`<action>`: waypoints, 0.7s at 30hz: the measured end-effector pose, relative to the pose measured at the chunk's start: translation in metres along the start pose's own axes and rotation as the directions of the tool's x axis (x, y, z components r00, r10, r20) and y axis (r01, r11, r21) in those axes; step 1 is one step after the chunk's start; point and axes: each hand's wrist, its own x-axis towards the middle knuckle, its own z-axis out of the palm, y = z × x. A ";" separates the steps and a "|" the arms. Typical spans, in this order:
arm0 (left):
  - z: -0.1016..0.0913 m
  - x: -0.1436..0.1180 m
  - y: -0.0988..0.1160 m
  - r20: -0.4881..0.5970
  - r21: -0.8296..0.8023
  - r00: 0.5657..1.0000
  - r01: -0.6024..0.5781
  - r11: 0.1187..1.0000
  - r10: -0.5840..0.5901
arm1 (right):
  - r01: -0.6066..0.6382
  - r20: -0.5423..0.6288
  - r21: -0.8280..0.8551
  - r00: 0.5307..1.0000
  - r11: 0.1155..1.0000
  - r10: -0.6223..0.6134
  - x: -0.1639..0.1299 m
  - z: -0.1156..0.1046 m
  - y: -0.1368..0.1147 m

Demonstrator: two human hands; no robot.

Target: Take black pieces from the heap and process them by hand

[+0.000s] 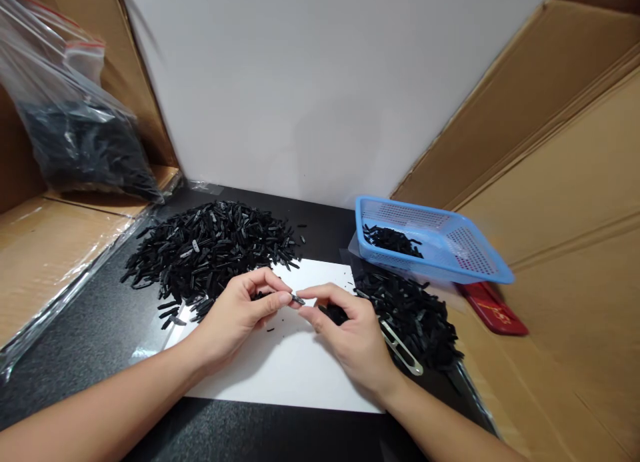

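A small, thin black strip point(298, 300) is pinched between the thumb and index finger of my left hand point(240, 315). My right hand point(350, 329) meets it from the other side, with thumb and index fingertips at the strip's end. More black pieces point(334, 314) show behind the right thumb; whether they lie in the palm is unclear. A pale, slotted tool handle point(401, 347) sticks out beside my right hand; I cannot tell if the fingers hold it. Below both hands lies a white sheet point(280, 375) with a few dark crumbs.
A large heap of black strips point(210, 242) is at the left, another heap point(420, 319) at the right. Behind that stands a blue basket point(480, 275) holding some strips. A red object point(495, 309), a filled plastic bag point(85, 135) and cardboard walls point(565, 175) flank the table.
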 end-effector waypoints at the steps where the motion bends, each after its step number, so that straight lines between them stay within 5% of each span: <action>1: 0.000 -0.001 0.001 0.004 -0.001 1.000 -0.002 1.000 0.002 | 0.041 0.000 -0.039 0.999 0.998 -0.041 -0.001 0.001 -0.001; 4: 0.001 -0.003 0.004 0.030 -0.028 0.999 0.043 0.999 -0.042 | 0.073 -0.023 -0.052 0.997 0.996 -0.075 -0.002 0.002 -0.002; 9: 0.003 -0.004 0.008 0.095 -0.167 0.980 0.188 0.968 -0.174 | -0.045 -0.064 0.032 0.997 0.998 0.047 0.000 0.000 0.001; 15: 0.004 -0.003 0.005 0.134 -0.219 0.982 0.163 0.962 -0.136 | -0.176 -0.030 0.205 0.982 0.963 0.186 0.000 -0.001 0.009; 21: 0.004 -0.005 0.003 0.169 -0.131 0.979 0.134 0.982 -0.111 | -0.357 0.137 0.514 0.932 0.780 0.336 0.006 -0.002 0.007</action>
